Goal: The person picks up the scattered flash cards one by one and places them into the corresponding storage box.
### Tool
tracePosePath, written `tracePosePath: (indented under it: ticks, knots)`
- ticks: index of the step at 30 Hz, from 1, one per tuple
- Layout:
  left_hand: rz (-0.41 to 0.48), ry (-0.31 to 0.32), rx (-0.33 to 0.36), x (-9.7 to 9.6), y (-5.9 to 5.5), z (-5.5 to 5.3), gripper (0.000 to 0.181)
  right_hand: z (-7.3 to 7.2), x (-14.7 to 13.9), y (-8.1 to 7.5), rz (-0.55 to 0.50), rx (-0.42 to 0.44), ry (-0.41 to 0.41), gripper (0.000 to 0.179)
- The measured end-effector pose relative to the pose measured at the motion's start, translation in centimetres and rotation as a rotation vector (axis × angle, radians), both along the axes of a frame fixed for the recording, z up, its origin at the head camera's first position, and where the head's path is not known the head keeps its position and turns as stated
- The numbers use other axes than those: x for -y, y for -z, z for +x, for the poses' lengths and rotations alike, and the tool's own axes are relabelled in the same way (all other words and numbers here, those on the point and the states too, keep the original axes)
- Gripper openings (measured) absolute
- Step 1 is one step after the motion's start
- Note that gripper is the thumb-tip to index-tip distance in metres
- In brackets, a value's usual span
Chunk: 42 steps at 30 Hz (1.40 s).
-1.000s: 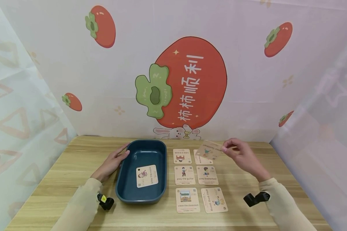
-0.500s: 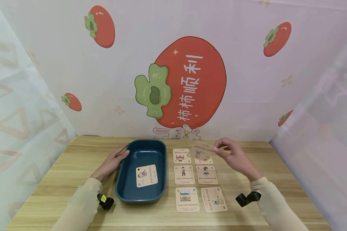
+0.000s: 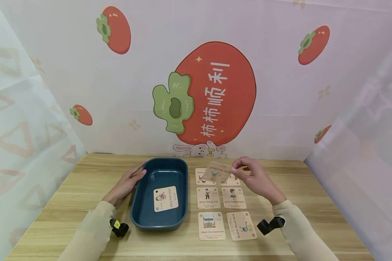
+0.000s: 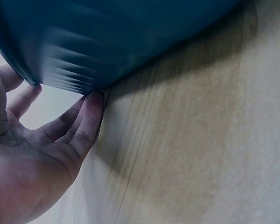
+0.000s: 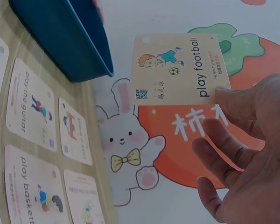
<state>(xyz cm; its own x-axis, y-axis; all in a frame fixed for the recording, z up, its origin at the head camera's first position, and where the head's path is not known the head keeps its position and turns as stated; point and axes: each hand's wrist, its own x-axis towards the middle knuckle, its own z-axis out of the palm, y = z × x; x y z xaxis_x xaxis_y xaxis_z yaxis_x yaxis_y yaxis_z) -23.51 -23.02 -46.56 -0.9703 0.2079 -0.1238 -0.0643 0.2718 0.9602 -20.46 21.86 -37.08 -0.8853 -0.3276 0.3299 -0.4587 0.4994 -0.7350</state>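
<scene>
My right hand point(image 3: 256, 179) pinches the corner of a "play football" card point(image 5: 177, 70) between thumb and forefinger. The card hangs above the back row of cards, its picture of a child with a ball turned toward the right wrist camera. At the left side of a dark blue plastic tray point(image 3: 137, 195), my left hand point(image 3: 125, 186) holds the wall, thumb at the rim and other fingers on the outside. In the left wrist view, fingertips point(image 4: 94, 100) press low against the tray's side. A "play the violin" card point(image 3: 166, 199) lies inside the tray.
Right of the tray, picture cards lie in two columns on the wooden table point(image 3: 280, 250): "play the guitar" point(image 3: 208, 198), "play basketball" point(image 3: 234, 198), "clean the classroom" point(image 3: 212, 226), "play ping-pong" point(image 3: 242, 226) and two partly covered ones behind. A persimmon-print backdrop point(image 3: 280, 90) stands behind.
My right hand has moved left with the football card, from above the back right card to between the two back cards. The left hand and the tray have stayed in place.
</scene>
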Motion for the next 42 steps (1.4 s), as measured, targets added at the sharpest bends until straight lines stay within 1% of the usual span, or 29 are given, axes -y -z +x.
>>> tracePosePath:
  ticks: [11, 14, 19, 28, 36, 42]
  knots:
    - [0.010, 0.008, -0.004, 0.0, 0.1, 0.0, 0.066, -0.1, 2.2, 0.0, -0.030, 0.007, -0.015, 0.006]
    - [0.007, 0.007, -0.003, 0.0, 0.0, 0.0, 0.066, 0.0, 2.8, 0.0, -0.036, 0.014, -0.027, 0.008]
    - [0.004, 0.004, 0.000, -0.1, -0.1, 0.0, 0.066, 0.0, 3.8, 0.1, -0.043, 0.015, -0.045, 0.004]
    - [0.001, 0.002, 0.002, -0.1, -0.1, 0.1, 0.066, -0.1, 5.5, 0.4, -0.053, 0.012, -0.094, 0.005]
    - [0.000, -0.002, 0.000, 0.0, 0.0, 0.0, 0.066, -0.3, 6.9, 0.7, -0.063, -0.012, -0.136, 0.007]
    - [0.007, 0.002, 0.002, 0.0, 0.0, 0.0, 0.066, -0.4, 8.0, 0.9, -0.051, -0.030, -0.149, 0.006]
